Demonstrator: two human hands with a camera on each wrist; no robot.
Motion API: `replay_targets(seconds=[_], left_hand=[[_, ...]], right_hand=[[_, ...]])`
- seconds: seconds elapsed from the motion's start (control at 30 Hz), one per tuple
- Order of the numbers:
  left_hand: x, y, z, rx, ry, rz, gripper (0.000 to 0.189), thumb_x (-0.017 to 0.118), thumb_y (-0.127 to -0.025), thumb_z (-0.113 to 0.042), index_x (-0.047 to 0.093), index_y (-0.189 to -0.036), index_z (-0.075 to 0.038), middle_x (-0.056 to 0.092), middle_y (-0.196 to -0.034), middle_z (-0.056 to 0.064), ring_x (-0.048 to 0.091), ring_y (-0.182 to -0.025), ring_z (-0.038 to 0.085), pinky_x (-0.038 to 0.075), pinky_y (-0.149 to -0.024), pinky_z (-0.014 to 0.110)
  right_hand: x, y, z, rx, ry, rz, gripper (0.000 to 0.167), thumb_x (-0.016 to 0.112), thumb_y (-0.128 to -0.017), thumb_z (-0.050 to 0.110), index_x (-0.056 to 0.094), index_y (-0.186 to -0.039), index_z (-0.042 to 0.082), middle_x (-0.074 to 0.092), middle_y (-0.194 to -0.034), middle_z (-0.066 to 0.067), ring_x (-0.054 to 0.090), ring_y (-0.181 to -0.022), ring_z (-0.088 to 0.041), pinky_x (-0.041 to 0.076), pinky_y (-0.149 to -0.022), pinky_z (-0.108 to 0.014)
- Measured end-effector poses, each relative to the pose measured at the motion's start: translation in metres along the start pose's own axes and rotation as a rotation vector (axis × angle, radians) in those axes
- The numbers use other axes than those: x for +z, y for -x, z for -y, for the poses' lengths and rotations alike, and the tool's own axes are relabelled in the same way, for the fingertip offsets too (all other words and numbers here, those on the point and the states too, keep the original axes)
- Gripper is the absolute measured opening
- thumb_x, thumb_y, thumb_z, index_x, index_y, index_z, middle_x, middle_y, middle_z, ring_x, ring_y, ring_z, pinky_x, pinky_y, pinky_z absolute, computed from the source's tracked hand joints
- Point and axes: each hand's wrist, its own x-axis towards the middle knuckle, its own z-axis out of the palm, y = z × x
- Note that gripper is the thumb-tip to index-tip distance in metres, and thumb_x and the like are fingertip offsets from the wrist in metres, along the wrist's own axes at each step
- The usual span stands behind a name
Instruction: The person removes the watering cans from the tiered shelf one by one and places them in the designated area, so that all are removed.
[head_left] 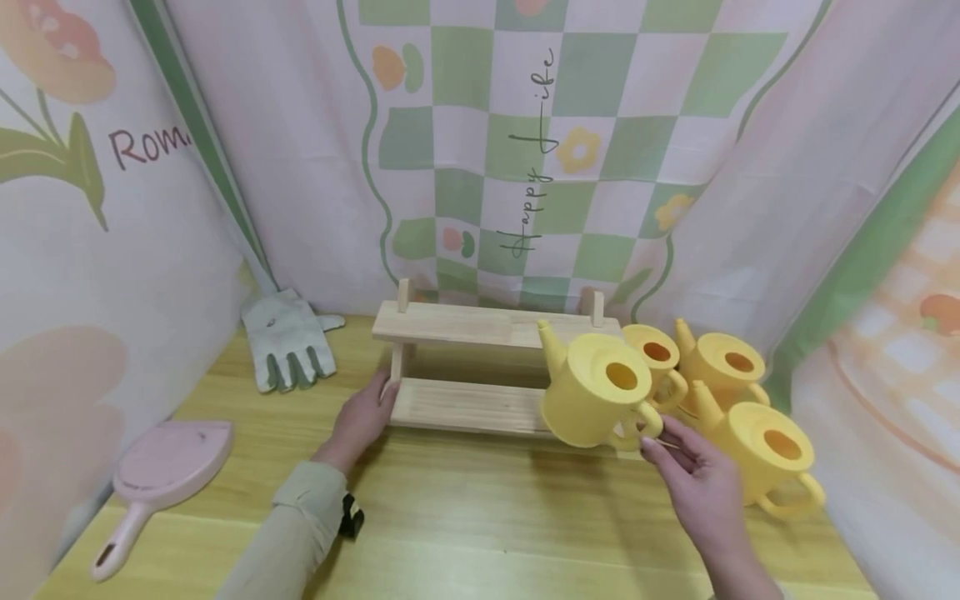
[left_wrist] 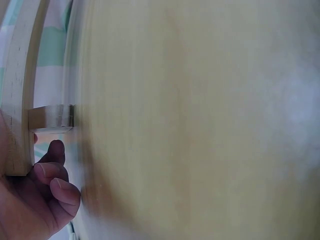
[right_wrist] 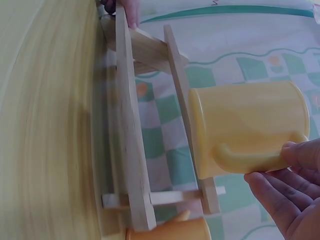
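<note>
My right hand pinches the handle of a yellow watering can, thumb on one side and fingers on the other. The can is raised in front of the right part of a two-tier wooden shelf, its spout up and to the left. In the right wrist view the can overlaps the shelf's upper board. At the shelf's left end my left hand grips the lower board, and the left wrist view shows its curled fingers beneath that board.
Three more yellow watering cans stand to the right: one behind the shelf's end, one at the back, one nearer. Leftward on the wooden table lie a grey-white glove and a pink dustpan. Patterned curtains enclose the table.
</note>
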Motion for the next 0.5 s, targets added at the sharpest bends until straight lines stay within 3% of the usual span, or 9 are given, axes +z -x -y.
replay_targets(seconds=[0.3, 0.5], left_hand=[[0.0, 0.0, -0.001, -0.003, -0.006, 0.001, 0.055, 0.032, -0.103, -0.051, 0.037, -0.149, -0.02, 0.055, -0.136, 0.021, 0.055, -0.117, 0.045, 0.045, -0.093, 0.062], [-0.001, 0.002, -0.002, -0.015, 0.0, 0.009, 0.055, 0.033, -0.103, -0.051, 0.037, -0.15, -0.022, 0.056, -0.134, 0.022, 0.056, -0.115, 0.045, 0.045, -0.092, 0.062]], right_hand=[[-0.023, 0.005, -0.005, 0.096, -0.028, -0.089, 0.031, 0.07, -0.083, -0.012, 0.066, -0.114, -0.009, 0.073, -0.09, 0.01, 0.071, -0.076, -0.004, 0.055, -0.068, -0.019], [-0.039, 0.005, -0.016, 0.085, -0.051, -0.12, 0.032, 0.069, -0.083, -0.014, 0.066, -0.114, -0.009, 0.074, -0.091, 0.008, 0.071, -0.074, -0.004, 0.055, -0.067, -0.018]])
